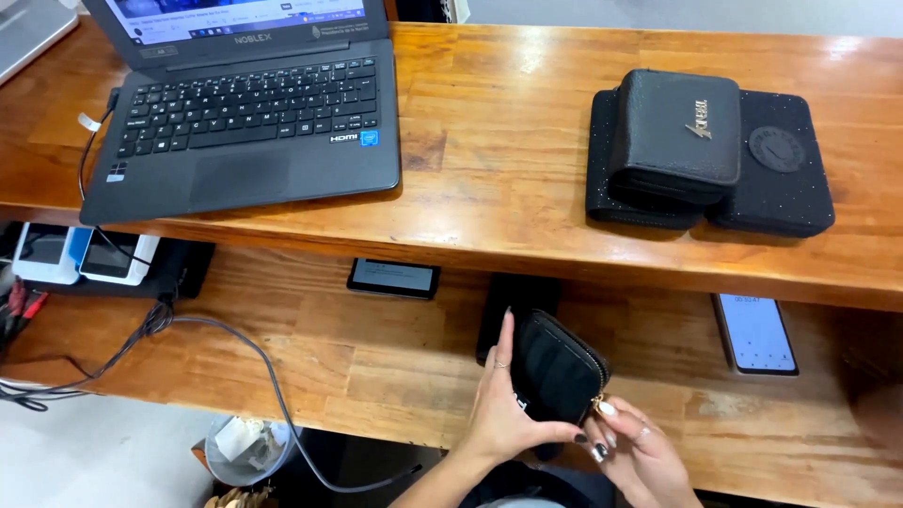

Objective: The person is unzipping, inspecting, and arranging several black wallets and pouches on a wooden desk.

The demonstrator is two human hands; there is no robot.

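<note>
The left hand (499, 404) grasps a small black zip wallet (557, 372) from behind, fingers extended along its back, holding it just above the lower wooden shelf (376, 367). The right hand (640, 452) pinches the gold zipper pull (596, 404) at the wallet's lower corner. For a clean zipper run, keep the left-hand grip firm and draw the pull along the line of the teeth, never away from the wallet.
</note>
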